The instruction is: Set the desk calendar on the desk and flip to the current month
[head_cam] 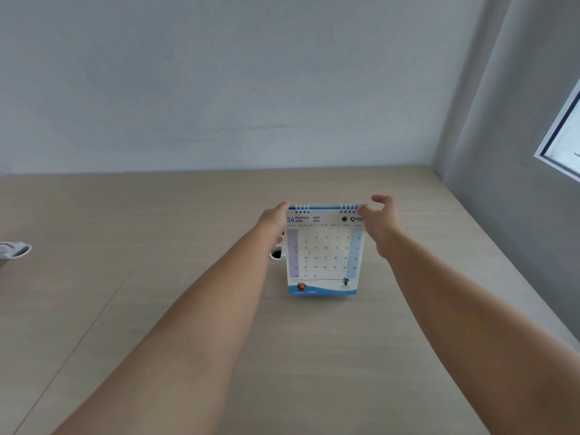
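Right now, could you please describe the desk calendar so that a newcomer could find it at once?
On the pale wooden desk by the grey wall, look between the two outstretched arms. The desk calendar stands upright there, left hand and right hand at its top corners. Its spiral binding and June page set it apart.

The pale wood-grain surface [157,309] meets the wall at its far edge. A desk calendar [324,255] stands upright on it, open to June; a small white object [14,248] lies at the left edge.

Left grip [276,219] closed; right grip [381,221] spread
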